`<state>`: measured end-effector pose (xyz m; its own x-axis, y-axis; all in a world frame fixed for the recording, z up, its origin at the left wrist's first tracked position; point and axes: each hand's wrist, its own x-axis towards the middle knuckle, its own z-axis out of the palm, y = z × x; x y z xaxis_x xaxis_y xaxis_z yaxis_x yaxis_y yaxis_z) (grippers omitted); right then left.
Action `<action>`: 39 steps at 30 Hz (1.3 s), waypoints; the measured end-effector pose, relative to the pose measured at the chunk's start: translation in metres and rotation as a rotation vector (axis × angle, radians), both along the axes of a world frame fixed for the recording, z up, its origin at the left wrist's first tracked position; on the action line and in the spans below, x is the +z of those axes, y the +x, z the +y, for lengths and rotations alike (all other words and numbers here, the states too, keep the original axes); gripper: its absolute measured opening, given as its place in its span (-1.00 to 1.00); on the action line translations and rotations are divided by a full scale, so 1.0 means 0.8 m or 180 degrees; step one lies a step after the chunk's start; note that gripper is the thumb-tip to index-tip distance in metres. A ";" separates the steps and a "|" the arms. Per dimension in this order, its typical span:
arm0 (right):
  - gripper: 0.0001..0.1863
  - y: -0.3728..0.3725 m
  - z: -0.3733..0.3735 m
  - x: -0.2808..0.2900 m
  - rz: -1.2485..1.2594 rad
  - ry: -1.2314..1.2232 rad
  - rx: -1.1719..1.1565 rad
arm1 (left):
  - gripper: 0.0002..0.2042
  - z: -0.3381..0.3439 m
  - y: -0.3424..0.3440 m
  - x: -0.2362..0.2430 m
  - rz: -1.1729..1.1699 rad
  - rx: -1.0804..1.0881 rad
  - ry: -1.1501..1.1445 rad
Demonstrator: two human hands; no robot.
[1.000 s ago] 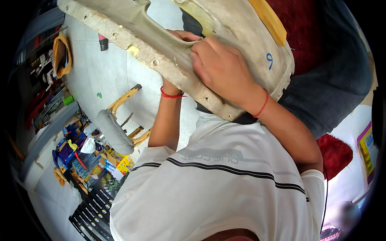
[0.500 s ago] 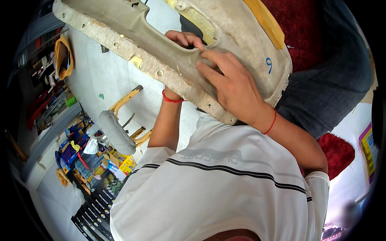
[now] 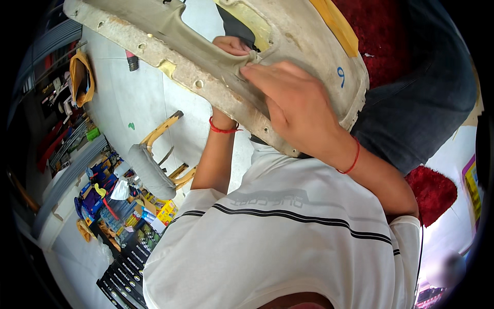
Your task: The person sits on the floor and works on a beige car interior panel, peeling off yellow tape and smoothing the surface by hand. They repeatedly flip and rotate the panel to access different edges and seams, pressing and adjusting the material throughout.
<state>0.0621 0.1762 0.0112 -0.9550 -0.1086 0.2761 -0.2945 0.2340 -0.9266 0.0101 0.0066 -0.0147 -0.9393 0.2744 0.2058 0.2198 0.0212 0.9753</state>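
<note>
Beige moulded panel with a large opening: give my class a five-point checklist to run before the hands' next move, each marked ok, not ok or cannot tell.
1. Whole beige moulded panel in view: not ok, the picture's top edge cuts it off.
2. Bare right hand beside the panel's opening: ok, fingertips near its edge.
3. Bare left hand visible: ok, some fingers show through the opening.
4. Left hand's grip: cannot tell, the panel hides its palm.
5. Wooden chair with grey padded seat clear of the panel: ok, they are apart.
</note>
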 end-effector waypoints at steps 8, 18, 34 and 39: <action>-0.55 -0.008 0.008 0.034 -0.0800 -0.0471 0.0496 | -0.59 -0.002 -0.006 -0.005 0.0026 0.0025 -0.0074; -0.58 0.002 0.002 0.010 -0.0375 -0.0847 0.0422 | -0.58 -0.001 0.013 -0.014 -0.0086 0.0540 0.0200; -0.82 -0.061 0.010 0.005 0.0416 0.1107 0.0107 | -0.67 -0.002 0.006 0.000 -0.0252 0.0471 0.0133; -0.92 -0.063 0.011 -0.003 0.0570 0.0849 -0.0015 | -0.65 0.000 0.005 0.005 -0.0380 0.0421 0.0131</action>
<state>0.0121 0.1854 0.0090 -0.8945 -0.1954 0.4021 -0.4455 0.4635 -0.7659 0.0140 0.0062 -0.0106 -0.9851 0.1406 0.0992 0.1005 0.0018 0.9949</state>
